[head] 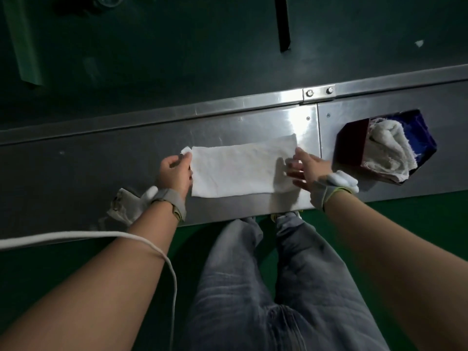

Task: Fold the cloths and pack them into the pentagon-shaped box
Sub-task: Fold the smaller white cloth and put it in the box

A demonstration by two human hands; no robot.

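Surface: a brushed steel table (126, 158) runs across the view, with a raised metal rail along its far edge and a dark green floor beyond and below it.
Cloth on the table: a white cloth (235, 171) lies flat at the middle of the steel, folded into a wide rectangle, its long edges running left to right.
Left hand: the left hand (174, 173) is at the cloth's left end, fingers curled, pinching the far left corner so that a small flap of fabric sticks up past the fingertips.
Right hand: the right hand (307, 168) rests on the cloth's right end, fingers spread and mostly flat, blurred; whether it grips the fabric I cannot tell.
Box: the pentagon-shaped box (352, 145) sits on the table to the right, near the right hand, with dark red outer walls and a blue inside.
Packed cloth: a rolled white cloth (387, 150) already lies in the box, its frayed end hanging over the near rim.
Wrists: each wrist wears a grey band with a white glove-like piece attached.
Cord: a white cord (76, 236) crosses the left forearm.
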